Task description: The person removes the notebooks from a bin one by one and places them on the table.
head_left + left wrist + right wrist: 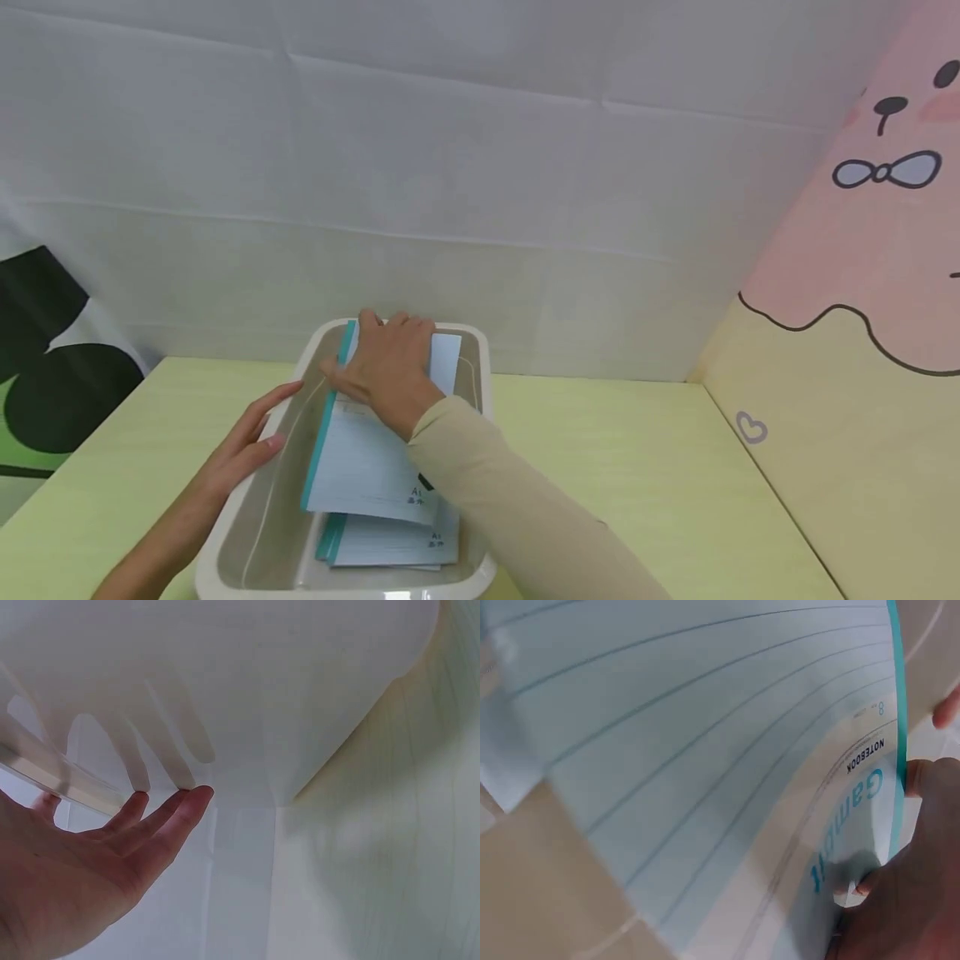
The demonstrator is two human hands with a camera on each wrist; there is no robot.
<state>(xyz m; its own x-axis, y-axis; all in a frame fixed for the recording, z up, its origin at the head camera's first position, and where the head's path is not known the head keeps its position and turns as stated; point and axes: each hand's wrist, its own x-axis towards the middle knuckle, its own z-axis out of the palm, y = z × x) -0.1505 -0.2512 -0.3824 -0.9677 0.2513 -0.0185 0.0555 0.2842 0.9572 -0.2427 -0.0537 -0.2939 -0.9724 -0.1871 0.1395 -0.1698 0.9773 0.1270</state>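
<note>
A white plastic bin (215, 546) stands on the table with light blue notebooks inside. My right hand (393, 354) grips the far end of the top notebook (367, 467), thumb by its teal spine and fingers over the far edge. "Gambit" and "NOTEBOOK" are printed on its ruled cover (727, 712) in the right wrist view. More notebooks (397, 543) with teal spines lie beneath its near end, partly hidden. On the bin's left side my left hand (232, 454) touches the rim and wall, its fingers fairly straight against the outer wall (247, 712) in the left wrist view.
The pale yellow-green table (637, 483) extends right of the bin. A white cloth backdrop (480, 183) hangs behind, close to the bin's far end. At the right rises a panel (862, 250) with a pink cartoon figure; a dark pattern (71, 392) shows at left.
</note>
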